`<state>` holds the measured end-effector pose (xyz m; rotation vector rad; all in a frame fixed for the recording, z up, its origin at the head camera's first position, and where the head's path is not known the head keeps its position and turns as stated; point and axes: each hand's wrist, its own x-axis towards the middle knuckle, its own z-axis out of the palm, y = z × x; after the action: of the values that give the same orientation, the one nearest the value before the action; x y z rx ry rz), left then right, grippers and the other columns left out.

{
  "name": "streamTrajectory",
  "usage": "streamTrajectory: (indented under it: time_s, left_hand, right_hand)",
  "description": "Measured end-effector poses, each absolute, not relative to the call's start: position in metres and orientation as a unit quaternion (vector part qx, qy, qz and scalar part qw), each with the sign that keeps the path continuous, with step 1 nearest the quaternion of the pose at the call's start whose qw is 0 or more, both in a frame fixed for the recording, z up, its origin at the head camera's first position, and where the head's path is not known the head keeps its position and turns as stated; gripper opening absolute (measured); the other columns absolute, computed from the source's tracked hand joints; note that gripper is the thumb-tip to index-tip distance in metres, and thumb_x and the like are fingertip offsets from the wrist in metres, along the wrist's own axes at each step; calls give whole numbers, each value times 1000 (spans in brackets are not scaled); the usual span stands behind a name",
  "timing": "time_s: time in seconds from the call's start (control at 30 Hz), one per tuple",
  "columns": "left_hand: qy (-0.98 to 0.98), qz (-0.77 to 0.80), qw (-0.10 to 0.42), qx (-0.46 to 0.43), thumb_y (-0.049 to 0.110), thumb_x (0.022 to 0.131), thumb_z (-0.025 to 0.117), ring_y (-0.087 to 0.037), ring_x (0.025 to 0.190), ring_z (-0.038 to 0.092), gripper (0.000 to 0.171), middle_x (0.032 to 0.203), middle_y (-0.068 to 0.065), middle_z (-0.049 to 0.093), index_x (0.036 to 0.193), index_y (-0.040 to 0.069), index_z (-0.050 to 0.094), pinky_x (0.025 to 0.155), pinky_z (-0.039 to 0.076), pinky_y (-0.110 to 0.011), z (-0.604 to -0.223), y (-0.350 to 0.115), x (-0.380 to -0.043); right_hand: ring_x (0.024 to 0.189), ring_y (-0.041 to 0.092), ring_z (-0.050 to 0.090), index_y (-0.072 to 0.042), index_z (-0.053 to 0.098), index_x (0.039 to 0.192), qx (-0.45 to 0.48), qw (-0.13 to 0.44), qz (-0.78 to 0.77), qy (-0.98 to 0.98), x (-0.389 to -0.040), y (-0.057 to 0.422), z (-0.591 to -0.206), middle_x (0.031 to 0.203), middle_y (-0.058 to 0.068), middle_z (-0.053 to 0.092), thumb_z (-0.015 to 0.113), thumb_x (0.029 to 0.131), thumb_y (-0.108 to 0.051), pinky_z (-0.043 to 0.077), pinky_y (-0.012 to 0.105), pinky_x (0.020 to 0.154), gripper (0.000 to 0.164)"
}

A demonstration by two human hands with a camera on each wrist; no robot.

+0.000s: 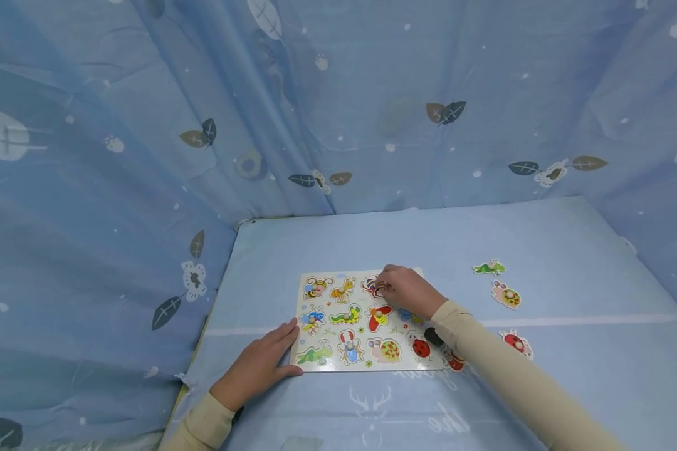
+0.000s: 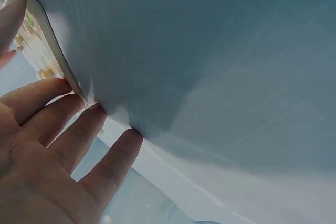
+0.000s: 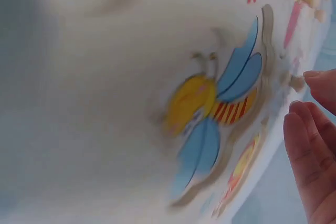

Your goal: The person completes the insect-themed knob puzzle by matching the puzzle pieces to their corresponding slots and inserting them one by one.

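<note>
A white puzzle board (image 1: 338, 369) printed with insects lies on the table, several knobbed pieces seated in it. My left hand (image 1: 262, 362) is at the board's left side, its straight fingertips (image 2: 97, 111) along the edge in the left wrist view. Over the top row, my right hand (image 1: 409, 289) pinches the small wooden knob (image 3: 297, 82) of the spider piece (image 1: 371, 286). The fingers partly cover that piece. Nearer the right wrist camera, a bee-like picture (image 3: 210, 103) with blue wings shows in its recess. The bottom-left grasshopper recess (image 1: 314, 354) shows a pale print.
Loose pieces lie right of the board: a green grasshopper (image 1: 489, 267), a snail (image 1: 506, 294) and a ladybug (image 1: 516, 343). Another red piece (image 1: 456, 361) sits by the board's lower right corner, partly under the right sleeve. Blue patterned cloth (image 1: 372, 125) hangs behind the table.
</note>
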<state>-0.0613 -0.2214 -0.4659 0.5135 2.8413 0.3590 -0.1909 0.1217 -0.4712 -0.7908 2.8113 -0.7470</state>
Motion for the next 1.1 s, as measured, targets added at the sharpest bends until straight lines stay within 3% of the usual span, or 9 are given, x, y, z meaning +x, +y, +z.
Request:
streamTrajectory:
  time_s: [0.23,0.57,0.77,1.1]
  left_hand:
    - [970,118,117,178,48,85,81,-31,150,45,87,165,-8,42,154,5,50,110,49,-56,-465,-223,-62]
    - [970,118,115,178,46,85,82,-31,150,45,87,165,-8,42,154,5,49,109,49,-58,-467,-222,-62]
    - [970,122,120,175,46,85,82,-31,150,45,87,165,-8,41,154,6,49,108,49,-58,-468,-222,-62]
    - [970,120,120,172,45,84,83,-31,150,45,86,165,-9,42,153,5,50,107,50,-59,-464,-220,-62]
  right_hand:
    - [85,7,62,-14,79,101,-254,102,-254,928,-154,173,-459,95,-5,72,76,93,-12,55,29,76,8]
    - [71,-2,53,-19,77,90,-259,162,-263,915,-100,239,-463,82,-15,64,82,87,-11,51,20,63,9]
    - [70,-3,51,-21,76,82,-299,139,-267,906,-86,246,-466,80,-16,62,84,84,-10,49,18,62,13]
    - [67,-4,48,-20,72,76,-348,119,-238,899,-77,242,-467,77,-11,63,77,76,8,45,16,58,28]
